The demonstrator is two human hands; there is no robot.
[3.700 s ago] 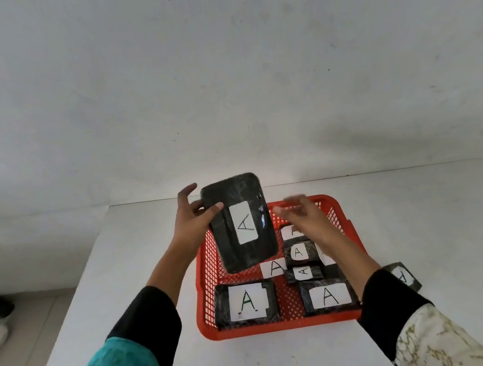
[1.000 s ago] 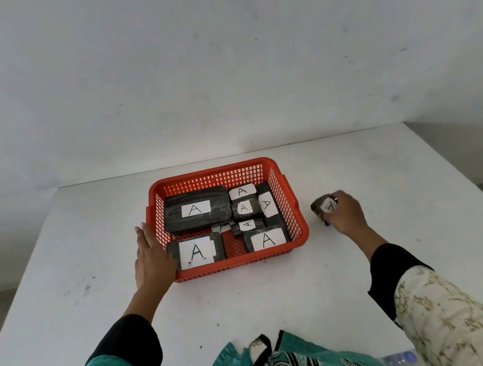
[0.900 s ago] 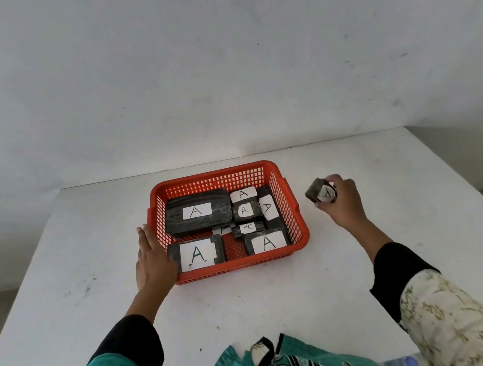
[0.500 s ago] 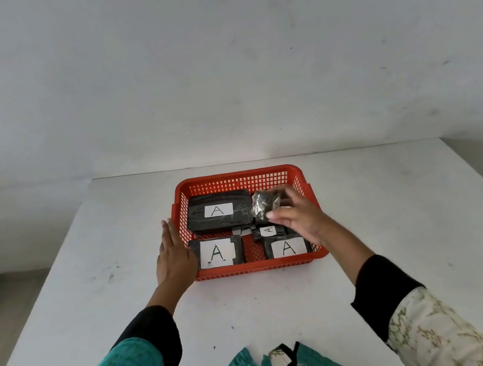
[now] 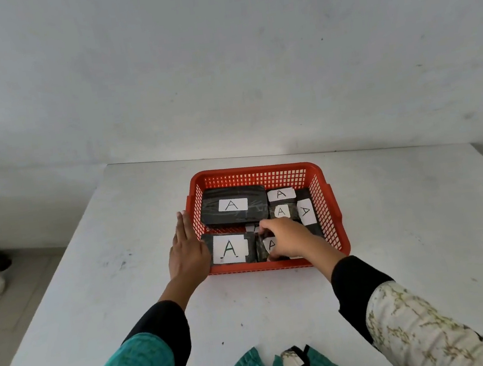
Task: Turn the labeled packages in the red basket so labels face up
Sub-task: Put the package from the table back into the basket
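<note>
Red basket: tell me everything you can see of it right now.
The red plastic basket is a shallow rectangular tray with lattice walls and a solid rolled rim, sitting flat on the white table. It holds several black wrapped packages, all visible white labels reading A and facing up. The left hand lies flat against its left wall, fingers extended. The right hand reaches over the near rim onto a small package.

You see a red plastic mesh basket (image 5: 327, 211) on the table. In it lie dark wrapped packages (image 5: 233, 205), flat and close together. Each visible white label (image 5: 229, 248) faces up with a handwritten A.
</note>
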